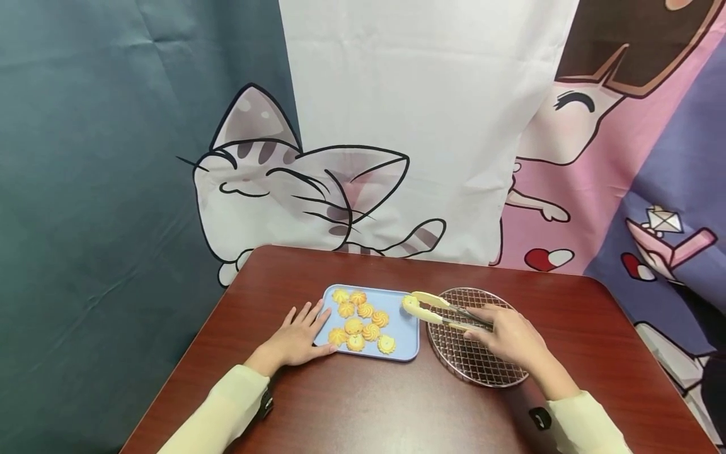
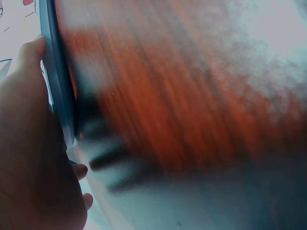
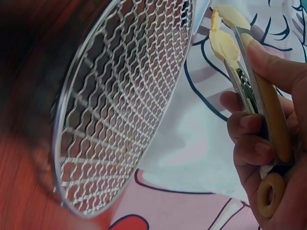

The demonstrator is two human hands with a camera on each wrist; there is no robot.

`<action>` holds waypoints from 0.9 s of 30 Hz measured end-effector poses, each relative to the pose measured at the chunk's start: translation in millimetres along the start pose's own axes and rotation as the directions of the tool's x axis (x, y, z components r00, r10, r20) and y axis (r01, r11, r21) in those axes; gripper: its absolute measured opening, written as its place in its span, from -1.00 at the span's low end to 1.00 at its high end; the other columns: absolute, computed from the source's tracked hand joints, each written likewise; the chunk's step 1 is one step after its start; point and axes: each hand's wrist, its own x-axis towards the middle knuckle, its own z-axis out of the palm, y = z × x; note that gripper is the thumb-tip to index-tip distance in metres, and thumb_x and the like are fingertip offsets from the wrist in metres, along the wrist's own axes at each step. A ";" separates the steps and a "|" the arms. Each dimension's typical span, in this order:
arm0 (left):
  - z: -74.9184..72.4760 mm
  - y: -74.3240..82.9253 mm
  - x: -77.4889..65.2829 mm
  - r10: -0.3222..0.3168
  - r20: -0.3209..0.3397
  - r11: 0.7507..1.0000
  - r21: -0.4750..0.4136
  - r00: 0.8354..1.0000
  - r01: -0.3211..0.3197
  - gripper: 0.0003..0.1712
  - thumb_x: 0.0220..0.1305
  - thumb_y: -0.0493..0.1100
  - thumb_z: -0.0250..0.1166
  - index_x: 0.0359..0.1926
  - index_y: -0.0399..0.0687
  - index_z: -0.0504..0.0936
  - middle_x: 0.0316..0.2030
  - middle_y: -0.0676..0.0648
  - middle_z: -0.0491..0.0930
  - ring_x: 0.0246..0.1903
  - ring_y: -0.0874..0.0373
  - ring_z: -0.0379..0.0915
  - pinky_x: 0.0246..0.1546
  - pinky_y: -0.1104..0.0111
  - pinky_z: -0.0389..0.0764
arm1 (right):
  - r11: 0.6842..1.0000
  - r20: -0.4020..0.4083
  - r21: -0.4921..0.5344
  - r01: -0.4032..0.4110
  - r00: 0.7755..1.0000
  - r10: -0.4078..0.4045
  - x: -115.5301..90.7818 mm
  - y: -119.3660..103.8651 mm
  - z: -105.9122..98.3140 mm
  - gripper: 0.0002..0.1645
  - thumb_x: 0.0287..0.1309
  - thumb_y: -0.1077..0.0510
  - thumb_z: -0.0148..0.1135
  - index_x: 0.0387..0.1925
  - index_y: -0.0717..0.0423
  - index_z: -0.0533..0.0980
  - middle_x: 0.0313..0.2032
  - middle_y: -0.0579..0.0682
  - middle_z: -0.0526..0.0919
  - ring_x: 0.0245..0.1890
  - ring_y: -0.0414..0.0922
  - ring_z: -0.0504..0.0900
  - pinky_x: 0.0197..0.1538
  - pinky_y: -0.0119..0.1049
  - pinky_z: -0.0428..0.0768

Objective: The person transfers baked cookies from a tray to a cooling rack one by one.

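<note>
My right hand (image 1: 513, 337) grips a pair of tongs (image 1: 429, 314) with cream tips and metal arms. Between the tips sits a swirled yellow cookie (image 1: 409, 302), above the right end of a light blue tray (image 1: 404, 334). In the right wrist view the thumb and curled fingers wrap the tongs (image 3: 268, 103), and the pinched cookie (image 3: 215, 21) shows edge-on. Several more cookies (image 1: 371, 331) lie on the tray's left and middle. My left hand (image 1: 296, 337) rests with spread fingers at the tray's left edge, its thumb along the near rim. The left wrist view shows the thumb against the tray's side (image 2: 60, 81).
A round wire rack (image 1: 476, 362) stands right of the tray, under the tongs and right hand. Both are on a dark red-brown wooden table (image 1: 363, 400). Behind it hangs a cloth backdrop (image 1: 397, 82) with cartoon drawings.
</note>
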 end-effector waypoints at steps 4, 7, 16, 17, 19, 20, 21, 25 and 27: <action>0.7 -0.9 0.3 -0.005 0.001 1.000 0.015 1.000 0.005 0.09 0.31 0.58 -0.02 0.61 0.03 0.06 0.61 -0.12 -0.11 0.56 -0.22 -0.17 0.47 -0.21 -0.13 | 1.000 0.001 0.007 -0.020 1.000 0.020 -6.5 2.9 -5.2 -0.37 0.09 -0.14 0.51 0.15 0.06 0.66 0.07 0.18 0.70 0.06 0.21 0.67 -0.03 0.21 0.60; 0.6 -0.8 0.9 -0.010 -0.003 1.000 0.018 1.000 0.011 0.09 0.31 0.57 -0.02 0.61 0.04 0.07 0.61 -0.11 -0.11 0.56 -0.21 -0.17 0.47 -0.20 -0.12 | 1.000 -0.015 0.006 -0.020 1.000 0.020 -10.8 6.6 -7.8 -0.37 0.07 -0.14 0.52 0.14 0.06 0.67 0.06 0.16 0.71 0.05 0.19 0.68 -0.04 0.19 0.61; -1.6 1.5 -0.4 -0.016 0.011 1.000 0.021 1.000 0.016 0.09 0.30 0.59 -0.03 0.61 0.06 0.06 0.62 -0.11 -0.12 0.57 -0.21 -0.18 0.47 -0.20 -0.14 | 0.999 -0.038 0.000 -0.050 0.998 0.050 -24.5 20.6 -14.5 -0.38 0.05 -0.11 0.53 0.11 0.12 0.68 0.00 0.15 0.73 -0.03 0.19 0.70 -0.10 0.18 0.62; -1.9 1.6 -0.7 -0.018 0.013 0.999 0.026 1.000 0.018 0.10 0.30 0.60 -0.05 0.62 0.07 0.04 0.62 -0.10 -0.13 0.57 -0.20 -0.19 0.48 -0.20 -0.14 | 0.998 -0.034 0.001 -0.058 0.998 0.058 -25.7 22.6 -15.3 -0.38 0.06 -0.11 0.53 0.11 0.13 0.67 0.00 0.16 0.73 -0.03 0.20 0.70 -0.09 0.19 0.61; -1.4 1.3 -1.1 -0.019 0.016 0.999 0.028 1.000 0.018 0.10 0.29 0.62 -0.08 0.62 0.09 0.02 0.62 -0.09 -0.14 0.57 -0.19 -0.20 0.48 -0.20 -0.14 | 0.997 -0.032 -0.001 -0.075 0.997 0.075 -28.5 27.1 -17.2 -0.37 0.06 -0.11 0.53 0.11 0.13 0.67 0.00 0.17 0.72 -0.04 0.20 0.70 -0.10 0.19 0.61; -1.2 1.2 -1.1 -0.013 0.011 1.000 0.022 1.000 0.013 0.10 0.29 0.61 -0.06 0.62 0.07 0.04 0.62 -0.10 -0.13 0.57 -0.20 -0.19 0.48 -0.21 -0.14 | 0.997 -0.035 -0.003 -0.082 0.996 0.082 -29.9 29.4 -18.2 -0.37 0.06 -0.11 0.53 0.11 0.13 0.67 0.00 0.18 0.72 -0.04 0.21 0.69 -0.10 0.20 0.60; -0.4 0.6 -0.8 -0.011 0.012 1.000 0.024 1.000 0.011 0.11 0.29 0.61 -0.07 0.62 0.08 0.03 0.62 -0.10 -0.14 0.57 -0.20 -0.20 0.48 -0.20 -0.14 | 0.996 -0.039 -0.004 -0.087 0.995 0.086 -31.2 31.5 -19.4 -0.37 0.05 -0.10 0.53 0.10 0.14 0.67 0.01 0.20 0.71 -0.01 0.24 0.68 -0.07 0.23 0.59; 1.1 -0.4 0.1 -0.012 0.020 0.999 0.034 1.000 0.012 0.11 0.29 0.62 -0.09 0.63 0.11 -0.01 0.62 -0.09 -0.16 0.58 -0.18 -0.20 0.48 -0.18 -0.15 | 0.995 -0.050 -0.013 -0.097 0.994 0.096 -37.2 38.3 -21.0 -0.39 0.03 -0.10 0.55 0.07 0.14 0.69 -0.10 0.12 0.73 -0.13 0.16 0.70 -0.17 0.15 0.61; 2.0 -1.0 0.2 -0.005 0.016 1.000 0.031 1.000 0.005 0.11 0.29 0.62 -0.08 0.63 0.08 0.00 0.62 -0.11 -0.15 0.57 -0.19 -0.20 0.48 -0.20 -0.16 | 0.995 -0.052 -0.016 -0.102 0.994 0.101 -40.1 42.0 -21.0 -0.39 0.02 -0.09 0.56 0.05 0.15 0.69 -0.19 0.04 0.71 -0.26 0.05 0.67 -0.29 0.02 0.58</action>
